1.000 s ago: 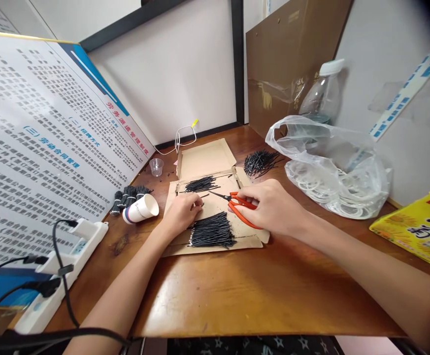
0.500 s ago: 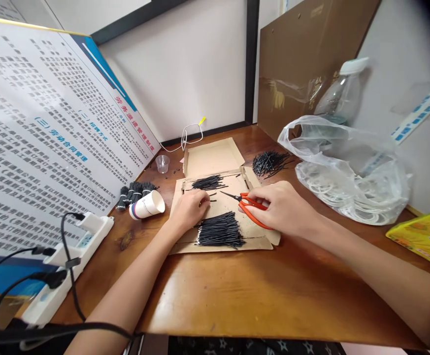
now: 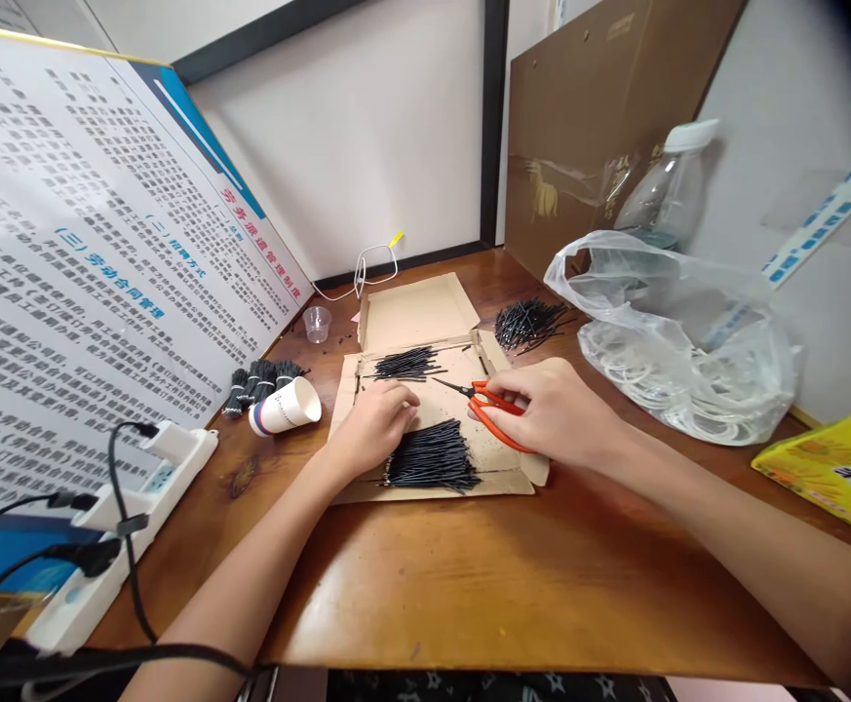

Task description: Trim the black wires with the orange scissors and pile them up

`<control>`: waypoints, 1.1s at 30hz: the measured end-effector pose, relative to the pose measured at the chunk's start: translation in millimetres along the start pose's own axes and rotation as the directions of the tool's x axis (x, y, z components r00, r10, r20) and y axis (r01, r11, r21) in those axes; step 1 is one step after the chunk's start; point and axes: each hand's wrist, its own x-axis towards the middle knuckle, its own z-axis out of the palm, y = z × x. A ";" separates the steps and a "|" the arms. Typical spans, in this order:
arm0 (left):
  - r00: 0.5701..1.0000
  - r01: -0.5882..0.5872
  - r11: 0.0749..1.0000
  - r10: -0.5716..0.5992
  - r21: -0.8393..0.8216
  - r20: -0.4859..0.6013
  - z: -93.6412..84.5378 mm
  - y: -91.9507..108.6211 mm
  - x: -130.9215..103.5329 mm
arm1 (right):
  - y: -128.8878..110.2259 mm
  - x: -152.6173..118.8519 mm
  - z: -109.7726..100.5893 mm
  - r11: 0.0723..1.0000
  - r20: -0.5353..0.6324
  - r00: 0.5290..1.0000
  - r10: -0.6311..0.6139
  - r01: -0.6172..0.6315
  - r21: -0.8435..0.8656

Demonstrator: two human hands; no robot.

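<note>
My right hand [image 3: 553, 405] grips orange-handled scissors [image 3: 498, 417], their thin dark blades pointing left over the flattened cardboard box [image 3: 425, 314]. Curled fingers of my left hand [image 3: 375, 426] rest above the cardboard, at the upper left of a neat stack of short black tubes or wires [image 3: 434, 456]. Whatever is between those fingertips is hidden. Just beyond that hand lies a smaller, looser bunch of similar black pieces [image 3: 405, 364].
Another black pile [image 3: 531, 325] lies right of the box. Tied black bundles [image 3: 264, 382], a tipped paper cup [image 3: 288, 408] and a clear plastic cup [image 3: 317, 324] are to the left. A plastic bag of white rings [image 3: 688, 380], a yellow packet [image 3: 834, 473] and a power strip [image 3: 129, 541] flank the wooden table.
My left hand has drawn slightly nearer the front stack, and the short black pieces at its fingertips no longer show. The right hand keeps the scissors in nearly the same place.
</note>
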 end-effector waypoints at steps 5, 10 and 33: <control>0.981 0.004 0.996 0.014 -0.090 0.193 -8.3 18.8 -2.3 | -1.8 0.1 -0.9 1.000 0.010 1.000 0.012 -0.012 0.003; 0.983 0.028 0.999 -0.023 -0.025 0.185 -2.0 26.7 -4.8 | -2.8 0.2 -0.6 1.000 0.022 1.000 0.021 -0.021 -0.014; 0.950 0.086 0.902 -0.202 -0.423 -0.237 -14.3 38.8 -4.0 | -7.6 0.1 -4.9 0.992 -0.026 0.999 -0.043 0.046 0.117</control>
